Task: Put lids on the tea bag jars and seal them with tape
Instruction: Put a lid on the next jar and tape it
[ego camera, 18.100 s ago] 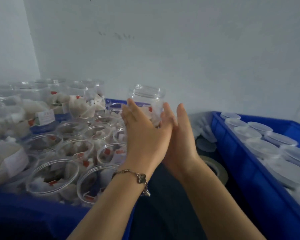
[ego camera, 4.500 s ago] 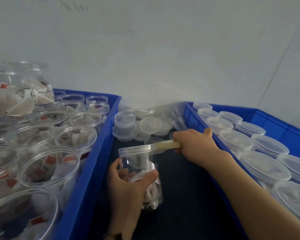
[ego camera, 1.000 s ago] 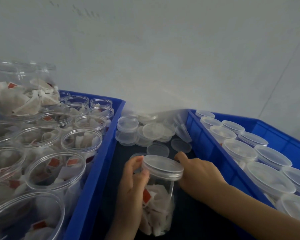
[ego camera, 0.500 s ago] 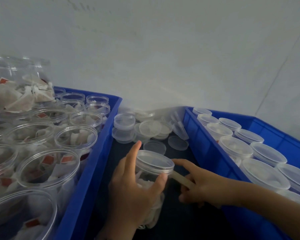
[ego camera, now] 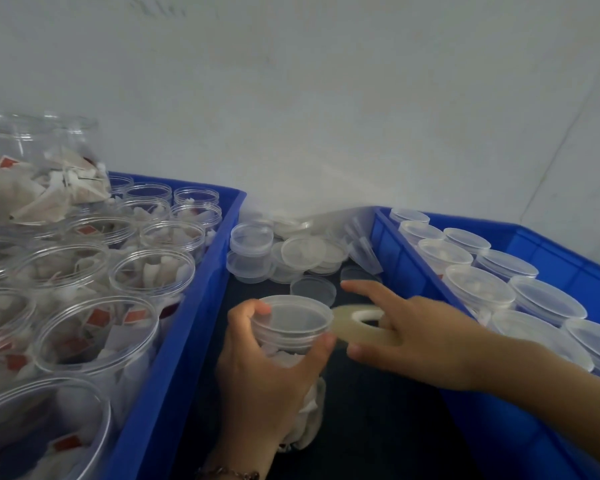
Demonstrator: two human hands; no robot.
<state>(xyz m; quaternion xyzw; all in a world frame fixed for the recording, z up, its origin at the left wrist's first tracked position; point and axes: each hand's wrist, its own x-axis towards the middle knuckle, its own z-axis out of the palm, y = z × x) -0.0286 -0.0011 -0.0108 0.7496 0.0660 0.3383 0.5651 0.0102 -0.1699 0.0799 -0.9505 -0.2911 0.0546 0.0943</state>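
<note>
Two blue crates flank a dark surface (ego camera: 378, 427). The left crate (ego camera: 174, 341) holds open jars of tea bags; about a dozen rims show, though the glare and the frame edge make an exact count impossible. A bigger jar (ego camera: 39, 168) stands behind them, also without a lid. The right crate (ego camera: 534, 455) holds finished jars, with about ten lidded tops in view. Between the crates lies a pile of spare lids (ego camera: 291, 251); they overlap, so I can only say roughly ten, plus two lying singly nearer the hands.

One jar (ego camera: 291, 337) stands on the surface between the crates, its lid (ego camera: 293, 315) on. The left hand (ego camera: 264, 372) is wrapped round it just below the lid, thumb and fingers curled on the wall. The right hand (ego camera: 409, 330) grips the one tape roll (ego camera: 361, 325), index finger stretched out.

The change: half a second ago the roll sat lower and further right of the jar, with a strip running to the lid. Now the roll is up at lid height, its edge touching the rim. Lidding is done here; taping seems to be under way, and the roll likely has to travel round the rim next.
</note>
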